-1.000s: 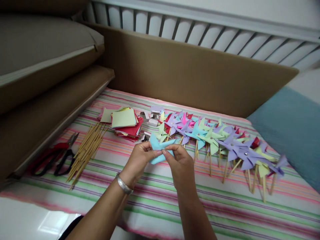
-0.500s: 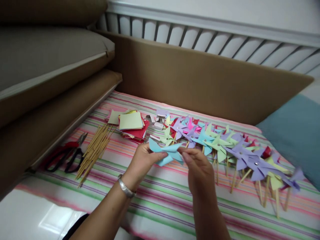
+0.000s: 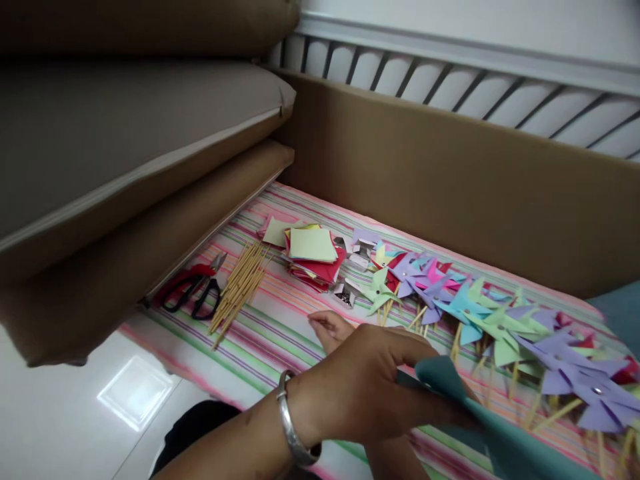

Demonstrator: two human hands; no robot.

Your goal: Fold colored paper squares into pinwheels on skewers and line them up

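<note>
My left hand [image 3: 370, 383], with a silver bangle on its wrist, is closed with thumb and fingers on a teal sheet-like thing [image 3: 520, 437]. That thing has a curled edge and runs out of view at the lower right; I cannot tell if it is paper or cloth. Behind and partly covered by it is my right hand [image 3: 330, 328], its bent fingers pointing left with a small gap between them and nothing visible in them. Finished paper pinwheels on sticks, such as a purple pinwheel [image 3: 597, 390] and a green pinwheel [image 3: 380, 291], lie just beyond both hands.
On the striped cloth [image 3: 280, 337] lie scissors [image 3: 197, 293], a bundle of wooden sticks [image 3: 243, 287], stacked coloured paper squares [image 3: 313, 245] and an opened small box [image 3: 344, 293] of tiny fasteners. Brown cushions [image 3: 200, 193] rise at left; a brown panel [image 3: 450, 167] stands behind.
The view has swung left. The light-blue paper pinwheel is no longer plainly visible between my hands. My left hand has crossed over the right and now grips the teal thing.
</note>
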